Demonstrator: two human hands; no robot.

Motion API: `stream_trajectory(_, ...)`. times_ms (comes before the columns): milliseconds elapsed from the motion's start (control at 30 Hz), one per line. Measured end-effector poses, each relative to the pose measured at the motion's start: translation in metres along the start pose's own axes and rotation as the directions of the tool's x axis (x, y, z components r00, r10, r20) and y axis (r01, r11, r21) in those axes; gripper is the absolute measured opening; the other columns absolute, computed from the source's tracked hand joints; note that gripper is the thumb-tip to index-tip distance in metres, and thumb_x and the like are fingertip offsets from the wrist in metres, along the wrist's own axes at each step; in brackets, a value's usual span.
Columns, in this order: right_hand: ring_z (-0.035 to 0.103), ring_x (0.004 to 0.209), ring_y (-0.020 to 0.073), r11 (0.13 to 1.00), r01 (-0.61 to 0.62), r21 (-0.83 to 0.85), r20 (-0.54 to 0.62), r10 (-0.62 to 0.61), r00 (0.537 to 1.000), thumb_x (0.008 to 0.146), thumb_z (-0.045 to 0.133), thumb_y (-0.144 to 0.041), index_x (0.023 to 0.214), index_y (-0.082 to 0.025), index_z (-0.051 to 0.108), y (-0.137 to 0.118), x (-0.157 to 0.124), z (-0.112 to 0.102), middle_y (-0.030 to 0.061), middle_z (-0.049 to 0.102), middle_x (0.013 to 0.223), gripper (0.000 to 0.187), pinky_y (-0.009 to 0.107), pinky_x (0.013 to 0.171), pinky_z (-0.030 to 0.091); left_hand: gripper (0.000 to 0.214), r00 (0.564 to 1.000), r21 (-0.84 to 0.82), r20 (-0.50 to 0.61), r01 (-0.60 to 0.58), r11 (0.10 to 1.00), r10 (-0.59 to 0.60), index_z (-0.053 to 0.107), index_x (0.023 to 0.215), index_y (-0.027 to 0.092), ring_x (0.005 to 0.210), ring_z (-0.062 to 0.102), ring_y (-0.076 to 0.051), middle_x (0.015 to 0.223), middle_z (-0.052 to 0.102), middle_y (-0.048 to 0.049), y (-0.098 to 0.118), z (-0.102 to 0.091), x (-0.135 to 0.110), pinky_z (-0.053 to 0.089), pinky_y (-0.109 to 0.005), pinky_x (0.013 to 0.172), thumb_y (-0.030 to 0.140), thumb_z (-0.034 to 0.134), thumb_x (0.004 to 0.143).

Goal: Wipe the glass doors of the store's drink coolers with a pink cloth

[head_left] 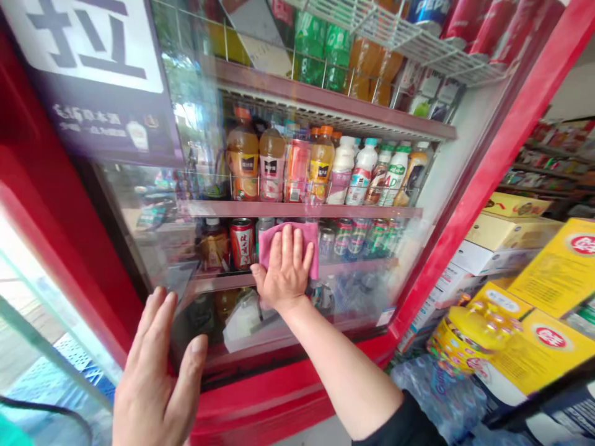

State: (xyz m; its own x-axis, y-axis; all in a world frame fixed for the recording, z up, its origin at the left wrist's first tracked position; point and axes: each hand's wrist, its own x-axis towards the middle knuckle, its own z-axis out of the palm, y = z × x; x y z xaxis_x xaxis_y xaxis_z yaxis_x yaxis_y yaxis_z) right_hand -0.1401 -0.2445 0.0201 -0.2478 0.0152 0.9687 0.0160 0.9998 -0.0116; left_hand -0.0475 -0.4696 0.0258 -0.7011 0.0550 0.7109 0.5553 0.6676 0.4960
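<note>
My right hand [284, 269] holds a pink cloth [312, 251] against the glass door [362, 297] of a red drinks fridge, pressing with its palm and outstretched fingers. The cloth lies flat on the pane at the height of the lower can shelf, its edges showing around the fingers. At the lower left, my left hand [160, 378] is raised with thumb and fingers apart, holding nothing. It is nearest the door's left side; whether it touches anything cannot be told. Behind the glass stand juice bottles [243, 155] and a red can [242, 243].
A purple poster [102, 124] covers the glass at upper left. The red frame [493, 167] slants along the right. Beyond it are stacked yellow boxes [558, 279], a pack of yellow bottles [469, 337] and plastic-wrapped water bottles [441, 384]. A blue crate [69, 365] sits at lower left.
</note>
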Motion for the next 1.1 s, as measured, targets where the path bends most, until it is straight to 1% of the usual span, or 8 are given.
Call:
stream_trajectory(100, 0.018, 0.173, 0.0308, 0.974, 0.208, 0.094, 0.094, -0.217, 0.972, 0.113, 0.038, -0.057, 0.174, -0.015, 0.032, -0.058, 0.008, 0.008, 0.0139, 0.032, 0.182, 0.074, 0.061, 0.141, 0.011, 0.076, 1.000, 0.011, -0.007, 0.004, 1.000, -0.004, 0.032, 0.174, 0.033, 0.169, 0.033, -0.031, 0.184, 0.032, -0.0021, 0.000, -0.009, 0.000, 0.028, -0.054, 0.141, 0.053, 0.053, 0.104)
stream_trajectory(267, 0.019, 0.173, 0.0211, 0.832, 0.498, 0.245, 0.279, -0.552, 0.786, 0.115, 0.036, -0.049, 0.177, -0.014, 0.023, -0.095, 0.034, 0.004, 0.0053, 0.020, 0.186, 0.072, 0.048, 0.142, 0.020, 0.077, 0.998, 0.008, -0.050, -0.026, 1.000, 0.026, 0.032, 0.173, 0.032, 0.169, 0.033, -0.031, 0.183, 0.033, -0.0034, 0.004, -0.019, 0.002, 0.026, -0.056, 0.141, 0.053, 0.055, 0.103)
stream_trajectory(367, 0.022, 0.172, 0.0217, 0.811, 0.527, 0.253, 0.213, -0.578, 0.787, 0.113, 0.044, -0.053, 0.176, -0.018, 0.028, -0.050, 0.037, -0.007, 0.0048, 0.032, 0.183, 0.074, 0.047, 0.142, 0.017, 0.076, 0.995, 0.000, -0.092, -0.040, 0.999, 0.040, 0.034, 0.173, 0.032, 0.168, 0.035, -0.030, 0.182, 0.035, -0.0037, 0.001, -0.024, 0.000, 0.028, -0.054, 0.140, 0.052, 0.055, 0.103)
stream_trajectory(467, 0.030, 0.170, 0.0232, 0.908, 0.410, 0.087, 0.136, -0.419, 0.898, 0.114, 0.044, -0.047, 0.173, -0.022, 0.038, 0.029, 0.029, -0.023, 0.0086, 0.049, 0.175, 0.065, 0.049, 0.142, 0.011, 0.074, 0.993, -0.012, -0.110, -0.034, 0.999, 0.033, 0.034, 0.173, 0.033, 0.168, 0.037, -0.029, 0.182, 0.036, -0.0038, -0.009, -0.031, -0.004, 0.030, -0.052, 0.140, 0.048, 0.057, 0.104)
stream_trajectory(567, 0.031, 0.169, 0.0329, 0.964, 0.261, -0.054, 0.045, -0.259, 0.965, 0.112, 0.044, -0.050, 0.175, -0.015, 0.031, 0.096, 0.019, -0.034, 0.0207, 0.048, 0.173, 0.073, 0.062, 0.138, 0.020, 0.073, 0.993, -0.036, -0.116, -0.005, 0.999, 0.001, 0.034, 0.172, 0.034, 0.168, 0.036, -0.029, 0.182, 0.036, -0.0050, -0.022, -0.038, -0.007, 0.031, -0.052, 0.139, 0.045, 0.058, 0.104)
stream_trajectory(667, 0.025, 0.170, 0.0409, 0.991, 0.046, -0.125, -0.052, -0.053, 0.997, 0.112, 0.036, -0.053, 0.176, -0.006, 0.021, 0.110, 0.016, -0.033, 0.0295, 0.039, 0.175, 0.081, 0.072, 0.132, 0.026, 0.073, 0.992, -0.056, -0.126, 0.011, 0.998, -0.018, 0.034, 0.172, 0.033, 0.168, 0.036, -0.030, 0.182, 0.035, -0.0068, -0.034, -0.045, -0.009, 0.032, -0.054, 0.138, 0.043, 0.058, 0.105)
stream_trajectory(833, 0.019, 0.171, 0.0459, 0.958, -0.276, -0.078, -0.151, 0.262, 0.953, 0.111, 0.033, -0.052, 0.176, -0.002, 0.013, 0.029, 0.026, -0.013, 0.0328, 0.029, 0.178, 0.085, 0.079, 0.129, 0.025, 0.075, 0.994, -0.045, -0.105, 0.032, 0.998, -0.036, 0.033, 0.173, 0.035, 0.167, 0.037, -0.032, 0.182, 0.036, -0.0070, -0.047, -0.057, -0.015, 0.035, -0.056, 0.137, 0.042, 0.060, 0.103)
stream_trajectory(1100, 0.021, 0.171, 0.0408, 0.988, 0.022, 0.151, 0.007, -0.023, 1.000, 0.113, 0.037, -0.056, 0.175, -0.012, 0.031, -0.125, 0.090, 0.003, 0.0224, 0.035, 0.179, 0.077, 0.074, 0.135, 0.013, 0.076, 0.996, -0.005, -0.084, 0.034, 0.999, -0.034, 0.032, 0.173, 0.037, 0.167, 0.038, -0.031, 0.182, 0.036, -0.0067, -0.057, -0.074, -0.028, 0.040, -0.054, 0.134, 0.038, 0.061, 0.103)
